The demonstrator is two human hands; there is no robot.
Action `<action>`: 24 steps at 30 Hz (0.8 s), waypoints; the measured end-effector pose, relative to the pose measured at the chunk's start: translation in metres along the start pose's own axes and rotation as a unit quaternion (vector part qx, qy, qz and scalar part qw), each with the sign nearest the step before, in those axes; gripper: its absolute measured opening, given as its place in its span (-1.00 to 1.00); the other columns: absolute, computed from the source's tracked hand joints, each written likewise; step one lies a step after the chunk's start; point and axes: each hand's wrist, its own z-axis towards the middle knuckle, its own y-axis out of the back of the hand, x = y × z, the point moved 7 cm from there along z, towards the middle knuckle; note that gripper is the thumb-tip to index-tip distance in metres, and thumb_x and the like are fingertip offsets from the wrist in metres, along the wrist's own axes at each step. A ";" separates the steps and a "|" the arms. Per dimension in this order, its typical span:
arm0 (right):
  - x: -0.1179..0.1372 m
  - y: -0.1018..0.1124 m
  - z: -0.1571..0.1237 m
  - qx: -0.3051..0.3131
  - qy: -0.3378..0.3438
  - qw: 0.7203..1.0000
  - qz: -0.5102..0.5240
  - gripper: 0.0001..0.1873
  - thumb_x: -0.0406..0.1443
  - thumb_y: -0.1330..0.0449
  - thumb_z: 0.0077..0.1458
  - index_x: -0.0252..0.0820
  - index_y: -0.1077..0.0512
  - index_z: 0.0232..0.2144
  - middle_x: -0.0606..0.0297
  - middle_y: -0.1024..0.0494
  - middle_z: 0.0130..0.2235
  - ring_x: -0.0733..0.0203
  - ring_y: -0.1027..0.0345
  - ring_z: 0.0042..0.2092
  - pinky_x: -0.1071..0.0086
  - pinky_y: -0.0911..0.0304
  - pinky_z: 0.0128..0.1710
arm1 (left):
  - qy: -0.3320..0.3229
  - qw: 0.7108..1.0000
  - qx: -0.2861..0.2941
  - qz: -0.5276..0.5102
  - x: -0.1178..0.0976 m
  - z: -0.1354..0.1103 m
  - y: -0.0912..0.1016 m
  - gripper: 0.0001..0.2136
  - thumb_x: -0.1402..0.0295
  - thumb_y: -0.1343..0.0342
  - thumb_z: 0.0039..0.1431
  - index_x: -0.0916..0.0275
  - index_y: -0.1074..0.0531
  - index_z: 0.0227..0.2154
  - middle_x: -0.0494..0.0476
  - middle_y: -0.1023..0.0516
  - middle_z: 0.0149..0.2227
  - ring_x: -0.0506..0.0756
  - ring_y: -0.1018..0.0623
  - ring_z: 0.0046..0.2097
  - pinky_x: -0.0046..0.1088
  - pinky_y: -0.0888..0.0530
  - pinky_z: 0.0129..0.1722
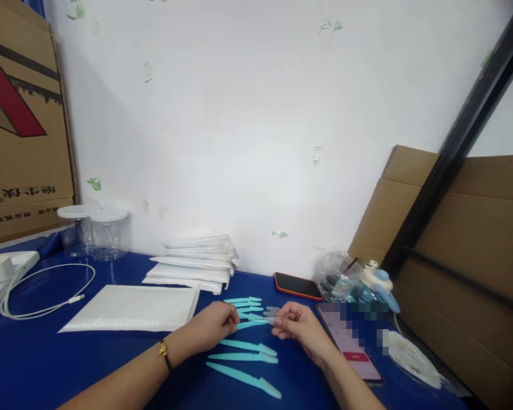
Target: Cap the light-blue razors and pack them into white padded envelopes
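Held razor: a teal eyebrow razor spans the gap between both hands, just behind the loose teal razors on the blue table.
Left hand: fingers pinched on the razor's handle end.
Right hand: fingertips closed on its clear capped end.
Hands: near each other, joined only by the razor.
Padded envelope: left of those razors.
Phone: right of them.

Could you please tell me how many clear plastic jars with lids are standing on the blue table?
2: the left jar and the right jar stand touching at the table's far left, against the wall. None seems hidden.
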 end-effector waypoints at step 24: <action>0.027 0.034 0.001 -0.063 0.127 0.827 -0.544 -0.89 -0.33 -0.14 0.00 -0.17 -0.47 -0.41 0.26 -0.45 -0.31 0.21 -0.34 -0.30 0.42 -0.20 -0.29 | -0.074 0.968 -0.094 0.219 0.002 0.005 0.008 -0.87 0.33 -0.04 0.15 0.17 -0.42 -0.25 0.09 -0.45 -0.19 0.13 -0.41 -0.12 -0.37 -0.28 -0.13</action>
